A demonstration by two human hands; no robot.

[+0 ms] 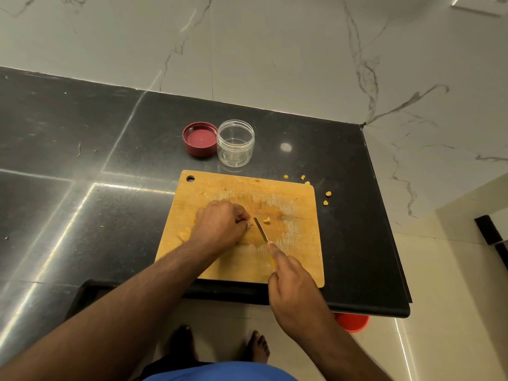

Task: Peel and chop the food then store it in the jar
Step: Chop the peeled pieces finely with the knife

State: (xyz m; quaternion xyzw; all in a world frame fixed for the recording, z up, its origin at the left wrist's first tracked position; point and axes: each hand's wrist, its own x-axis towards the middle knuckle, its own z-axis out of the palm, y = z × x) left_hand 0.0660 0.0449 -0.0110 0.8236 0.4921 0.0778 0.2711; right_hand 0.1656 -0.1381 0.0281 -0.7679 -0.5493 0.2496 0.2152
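Note:
A wooden cutting board lies on the black counter. My left hand curls over a small yellow food piece at the board's middle and pinches it. My right hand grips a knife with a yellow handle, index finger along its spine, blade tip on the board just right of the left fingers. A cut yellow bit lies beside the blade. A pale lump sits at the board's left edge. Behind the board stand an open clear jar and its dark red lid, inside up.
Several yellow bits are scattered on the black counter past the board's far right corner. The counter's right edge drops to a tiled floor, where a red tub peeks out. Marble wall rises behind. My bare feet show below.

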